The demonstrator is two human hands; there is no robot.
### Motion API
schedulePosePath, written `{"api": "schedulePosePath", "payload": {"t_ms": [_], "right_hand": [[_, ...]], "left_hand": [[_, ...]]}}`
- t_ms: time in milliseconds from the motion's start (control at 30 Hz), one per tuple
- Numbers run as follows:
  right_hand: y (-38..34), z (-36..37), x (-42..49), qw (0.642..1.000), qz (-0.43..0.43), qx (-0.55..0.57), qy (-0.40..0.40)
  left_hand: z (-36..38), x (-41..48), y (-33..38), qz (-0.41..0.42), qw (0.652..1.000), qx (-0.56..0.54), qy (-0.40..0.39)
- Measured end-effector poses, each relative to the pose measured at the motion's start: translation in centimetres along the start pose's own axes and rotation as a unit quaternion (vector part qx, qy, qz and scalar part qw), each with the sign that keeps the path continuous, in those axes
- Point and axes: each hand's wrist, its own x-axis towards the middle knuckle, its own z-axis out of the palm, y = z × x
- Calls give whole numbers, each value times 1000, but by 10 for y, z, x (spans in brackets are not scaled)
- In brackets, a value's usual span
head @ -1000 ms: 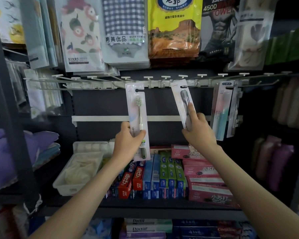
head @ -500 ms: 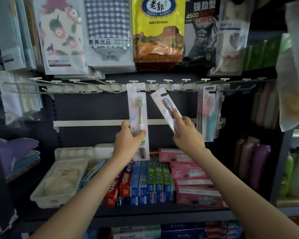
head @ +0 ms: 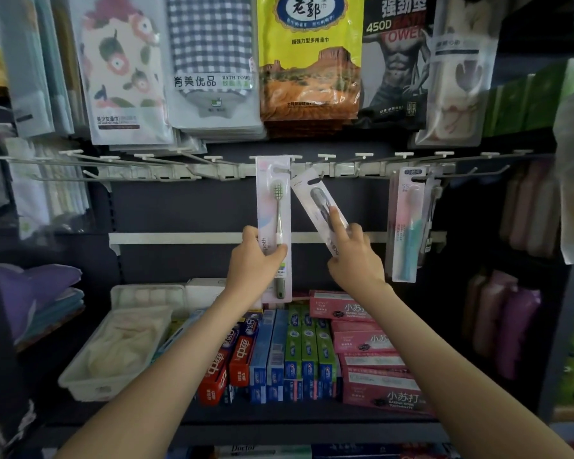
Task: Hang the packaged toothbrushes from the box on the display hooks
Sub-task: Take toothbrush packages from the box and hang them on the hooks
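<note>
Far left of the grips: folded purple cloth and a white tray on the dark shelf.
Above the left grip: checked towel pack, printed "BATH TOWEL".
Left hand: fingers and thumb wrapped round the lower half of the green-brush pack.
Green-brush pack: upright, letters "ooth" beside the thumb, top edge at the hook rail; whether it is on a hook, I cannot tell.
Right hand: pinching the grey-brush pack, forefinger laid along its front.
Grey-brush pack: tilted, top leaning toward the left grip, just under the rail.
Above the right grip: yellow pack; black pack reading "450D".
Right of the right grip: pink-and-teal brush pack hanging from the rail.
Below the grips: red, blue and green toothpaste cartons; pink cartons reading "小苏打".
</note>
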Motion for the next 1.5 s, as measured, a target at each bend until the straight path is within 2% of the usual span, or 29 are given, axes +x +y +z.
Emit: {"api": "schedulePosePath", "payload": {"t_ms": [133, 300, 500, 833, 1267, 1500], "right_hand": [[18, 3, -6, 999, -23, 22, 39], [41, 1, -11, 993, -103, 18, 61], [67, -6, -12, 996, 13, 35, 82], [51, -12, 10, 999, 43, 7, 15], [30, 7, 10, 995, 79, 18, 60], [22, 11, 22, 991, 111, 67, 29]], "left_hand": [[1, 0, -7, 4, 1000, 10, 3], [13, -2, -13, 27, 999, 30, -7], [34, -1, -7, 17, 999, 24, -21], [45, 3, 2, 11, 1000, -6, -12], [26, -2, -14, 12, 1000, 11, -19], [32, -7, -12, 4, 999, 1, -33]]}}
